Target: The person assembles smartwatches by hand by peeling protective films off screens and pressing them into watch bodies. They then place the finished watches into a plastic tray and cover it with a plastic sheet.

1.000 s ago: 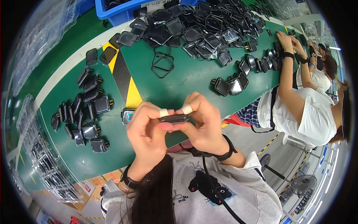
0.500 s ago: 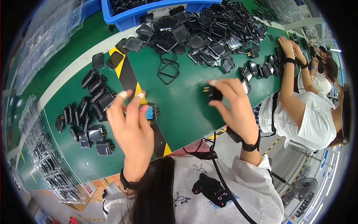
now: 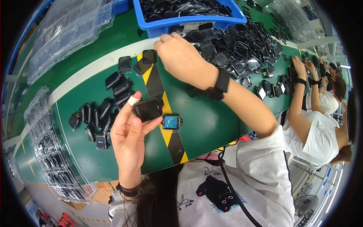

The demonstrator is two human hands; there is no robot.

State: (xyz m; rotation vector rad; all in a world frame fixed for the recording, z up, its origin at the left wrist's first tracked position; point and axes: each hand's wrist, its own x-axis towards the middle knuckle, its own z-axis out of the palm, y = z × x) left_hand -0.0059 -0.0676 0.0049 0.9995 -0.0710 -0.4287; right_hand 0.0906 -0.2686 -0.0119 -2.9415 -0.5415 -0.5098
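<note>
My left hand [image 3: 130,138] holds a black square watch body [image 3: 148,109] between thumb and fingers, its dark face turned up. Just right of it, a watch with a lit blue screen [image 3: 171,122] lies on the striped tape. My right hand [image 3: 183,58] reaches across to the near left end of a heap of black square watch covers [image 3: 223,58]. Its fingers are bent down and their tips are hidden, so what they grip does not show. Beside them lies a dark square cover [image 3: 149,56]. Several black watch bodies [image 3: 121,85] lie left of my left hand.
A blue bin [image 3: 196,22] full of black parts stands behind the heap. Clear plastic trays lie at the far left [image 3: 62,38], and filled trays [image 3: 56,159] stand at the near left. To the right, a person [image 3: 314,125] in white works at the same green table [image 3: 211,125].
My left hand, open before, now holds a black watch body. My right hand, which held a dark watch piece, has moved left and away to the heap. The whole view has shifted.
</note>
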